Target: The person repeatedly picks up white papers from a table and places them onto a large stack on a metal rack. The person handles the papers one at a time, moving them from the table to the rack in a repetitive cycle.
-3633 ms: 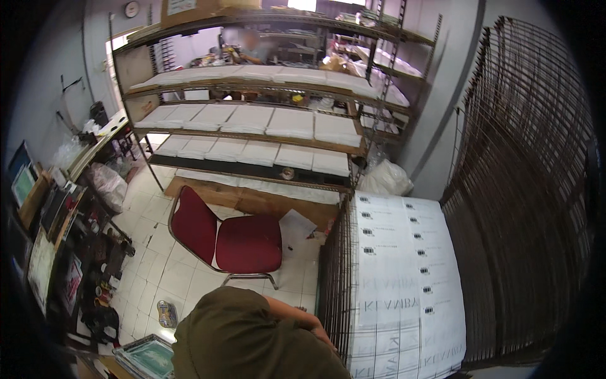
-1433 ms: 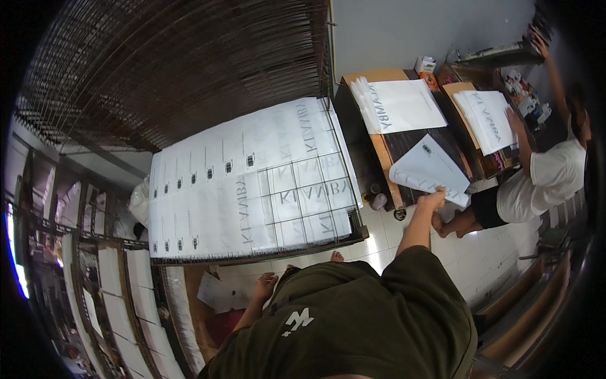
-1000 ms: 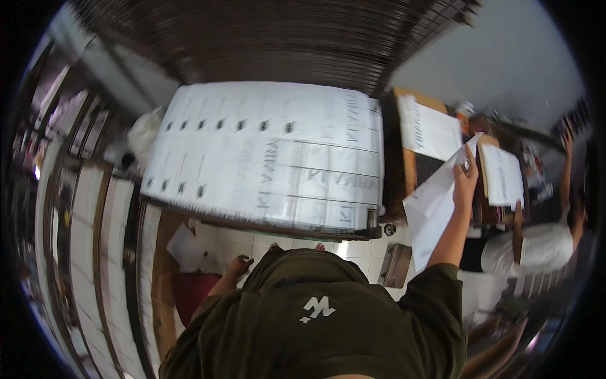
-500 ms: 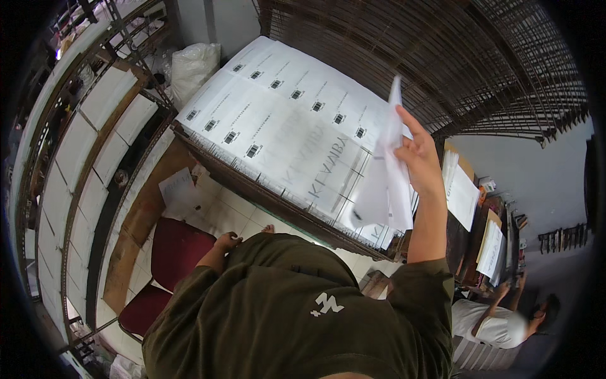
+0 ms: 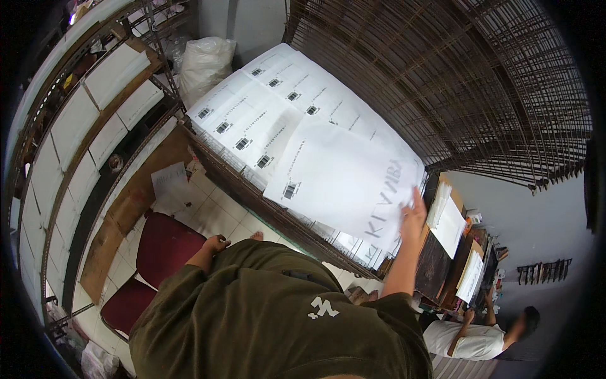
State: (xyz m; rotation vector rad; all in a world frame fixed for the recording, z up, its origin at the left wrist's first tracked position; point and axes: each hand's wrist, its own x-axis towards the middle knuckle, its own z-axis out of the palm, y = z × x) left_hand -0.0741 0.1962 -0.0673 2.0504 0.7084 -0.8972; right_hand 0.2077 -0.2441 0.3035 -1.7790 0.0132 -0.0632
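At its right edge, a white plastic-looking sheet (image 5: 341,177) with dark printing is in my right hand (image 5: 413,220), whose fingers are slightly blurred and closed on that edge. The sheet lies spread over the near right part of a wire rack (image 5: 218,158), on top of other white printed sheets (image 5: 265,95) laid out in rows. Down by my left side, my left hand (image 5: 216,244) is loosely curled, with nothing visible in it. It is close to the dark red chair (image 5: 165,249).
Many raised wire racks (image 5: 442,76) tilt up behind the sheets. Shelving with white stacks (image 5: 69,120) stands at left, near a white plastic sack (image 5: 205,66). A loose sheet (image 5: 169,180) lies low beside the chair. At right, a person in white (image 5: 467,338) works by a table (image 5: 435,268).
My right hand has come down and nearer, and the sheet that hung folded from it now lies spread across the rack. My left hand stays low at my side. The view has shifted slightly.
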